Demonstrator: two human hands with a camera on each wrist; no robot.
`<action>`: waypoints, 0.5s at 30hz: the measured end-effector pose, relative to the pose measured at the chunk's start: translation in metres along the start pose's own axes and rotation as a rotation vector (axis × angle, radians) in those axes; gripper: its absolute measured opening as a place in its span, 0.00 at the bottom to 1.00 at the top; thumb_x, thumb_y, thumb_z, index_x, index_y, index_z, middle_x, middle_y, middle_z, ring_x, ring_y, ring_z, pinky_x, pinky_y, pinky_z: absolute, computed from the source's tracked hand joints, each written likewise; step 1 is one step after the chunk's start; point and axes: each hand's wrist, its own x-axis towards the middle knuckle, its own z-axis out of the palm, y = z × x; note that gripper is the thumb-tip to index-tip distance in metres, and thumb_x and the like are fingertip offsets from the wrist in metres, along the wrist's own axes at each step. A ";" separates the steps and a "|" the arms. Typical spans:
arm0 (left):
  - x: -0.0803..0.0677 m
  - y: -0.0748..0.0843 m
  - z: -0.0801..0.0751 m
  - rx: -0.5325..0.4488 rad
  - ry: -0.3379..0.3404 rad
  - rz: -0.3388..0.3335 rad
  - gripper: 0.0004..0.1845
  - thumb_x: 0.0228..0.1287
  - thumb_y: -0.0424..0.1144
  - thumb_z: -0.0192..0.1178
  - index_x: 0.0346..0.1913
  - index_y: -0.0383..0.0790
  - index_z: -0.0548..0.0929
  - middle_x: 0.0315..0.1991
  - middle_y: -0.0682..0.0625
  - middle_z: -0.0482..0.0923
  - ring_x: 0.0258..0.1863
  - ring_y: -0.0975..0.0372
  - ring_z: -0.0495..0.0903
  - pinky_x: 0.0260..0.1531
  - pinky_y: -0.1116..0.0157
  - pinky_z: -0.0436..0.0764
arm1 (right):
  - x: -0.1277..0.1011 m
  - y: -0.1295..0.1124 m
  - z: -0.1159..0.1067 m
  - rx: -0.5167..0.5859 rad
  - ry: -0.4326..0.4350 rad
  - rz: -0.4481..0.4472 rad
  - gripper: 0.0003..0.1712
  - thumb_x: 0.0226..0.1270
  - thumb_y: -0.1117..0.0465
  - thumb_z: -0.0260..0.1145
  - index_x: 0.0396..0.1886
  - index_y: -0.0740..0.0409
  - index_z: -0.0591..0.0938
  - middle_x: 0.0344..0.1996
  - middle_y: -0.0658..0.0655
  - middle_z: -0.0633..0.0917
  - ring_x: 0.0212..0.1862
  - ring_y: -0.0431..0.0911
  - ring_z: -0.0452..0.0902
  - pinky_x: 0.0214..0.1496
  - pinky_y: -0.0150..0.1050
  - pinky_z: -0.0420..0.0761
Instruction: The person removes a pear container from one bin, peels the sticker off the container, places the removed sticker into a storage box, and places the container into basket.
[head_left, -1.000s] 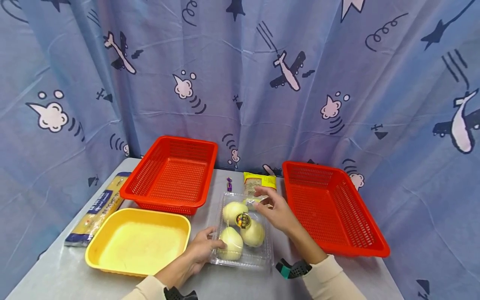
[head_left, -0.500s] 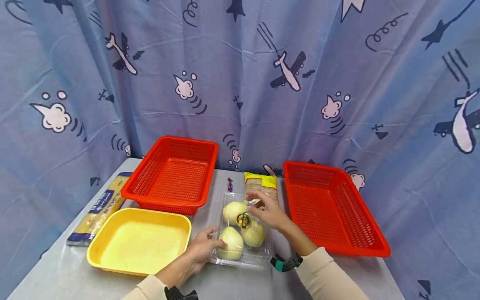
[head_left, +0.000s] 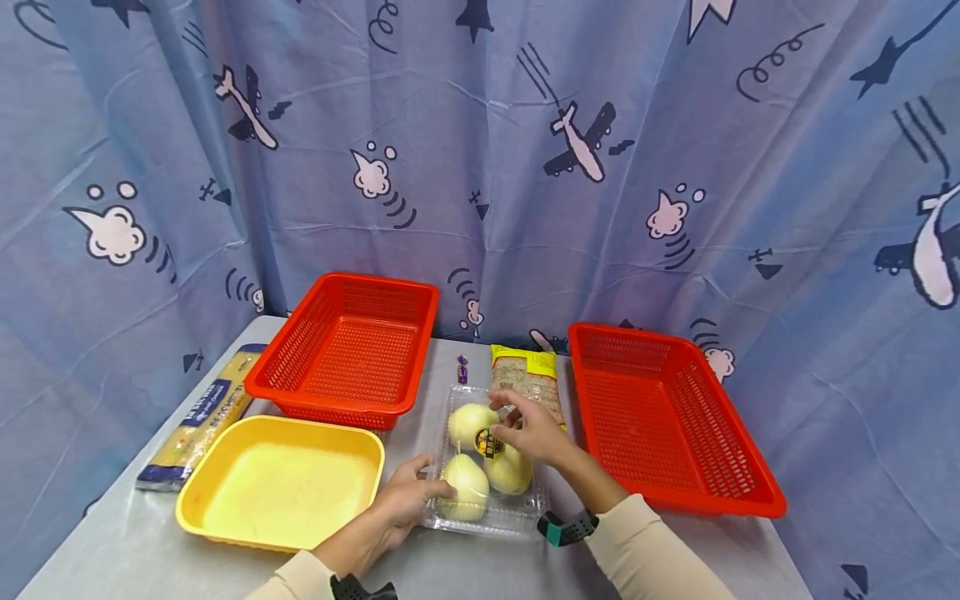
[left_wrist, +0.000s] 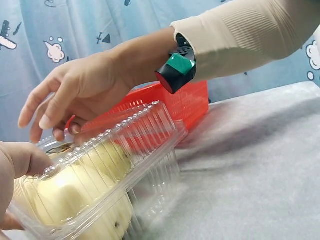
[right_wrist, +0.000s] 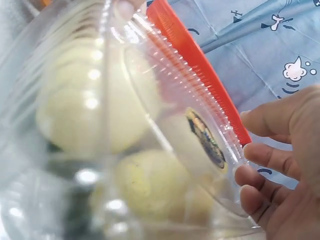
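A clear plastic clamshell box point(head_left: 501, 525) of pale yellow pears point(head_left: 467, 483) lies on the table in the head view, a round dark sticker point(head_left: 489, 442) on its lid. My left hand point(head_left: 405, 496) grips the box's left side, thumb on top of the lid. Over the lid's far right part hovers my right hand point(head_left: 534, 427), fingers loosely bent and holding nothing, tips close to the sticker. The right wrist view shows those fingertips point(right_wrist: 248, 175) right by the lid's edge. In the left wrist view the right hand point(left_wrist: 75, 97) is above the box.
A red basket point(head_left: 667, 417) stands at the right, another red basket point(head_left: 352, 358) at back left. In front of that one is a yellow tray point(head_left: 281, 479), beside a long noodle packet point(head_left: 202, 417). Behind the box lie a yellow-topped bag point(head_left: 536, 367) and a purple-wrapped candy point(head_left: 462, 369).
My right hand has moved left and a little nearer over the lid, from the far right corner towards the sticker. The left hand and the box have stayed in place.
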 end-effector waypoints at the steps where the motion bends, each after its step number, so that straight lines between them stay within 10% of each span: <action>1: 0.000 0.000 0.000 -0.001 0.000 -0.001 0.45 0.47 0.26 0.63 0.70 0.23 0.55 0.49 0.32 0.67 0.40 0.51 0.74 0.35 0.59 0.80 | -0.001 0.000 0.001 -0.024 0.002 -0.003 0.25 0.61 0.71 0.67 0.58 0.67 0.74 0.46 0.67 0.80 0.34 0.48 0.75 0.36 0.40 0.77; 15: -0.001 0.000 0.002 -0.008 0.004 0.005 0.45 0.48 0.26 0.63 0.70 0.22 0.55 0.49 0.32 0.67 0.41 0.51 0.74 0.35 0.58 0.81 | -0.004 0.002 0.007 -0.196 0.035 0.069 0.25 0.58 0.69 0.70 0.57 0.61 0.78 0.41 0.57 0.83 0.32 0.43 0.75 0.32 0.36 0.77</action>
